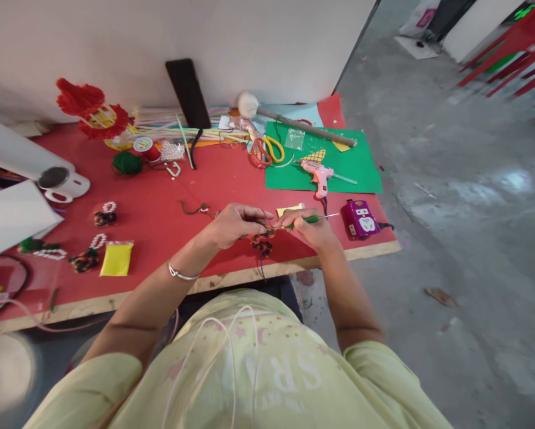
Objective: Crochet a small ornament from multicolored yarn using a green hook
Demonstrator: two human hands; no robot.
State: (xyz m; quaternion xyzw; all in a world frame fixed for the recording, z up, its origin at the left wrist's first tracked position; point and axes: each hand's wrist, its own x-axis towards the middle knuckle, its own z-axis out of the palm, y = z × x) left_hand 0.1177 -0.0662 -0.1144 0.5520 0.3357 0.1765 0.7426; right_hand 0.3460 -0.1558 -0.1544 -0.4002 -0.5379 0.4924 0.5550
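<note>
Near the table's front edge, my left hand (239,225) pinches the upper part of a small dark, orange-flecked yarn piece (262,244). A dark strand hangs from the piece over the edge. My right hand (310,229) is closed round a green-handled tool (312,219) with a thin metal shaft that points right. Its fingertips meet the yarn piece close to my left fingertips. What exactly lies between the fingertips is too small to tell. Just behind my right hand lies a small yellow packet (289,209).
Beyond my hands are scissors (271,150), a pink glue gun (320,176) on green card (361,173) and an upright phone (187,92). A purple power socket (359,219) stands right. Beaded yarn pieces (85,260), a yellow packet (117,259) and a white mug (64,182) are left.
</note>
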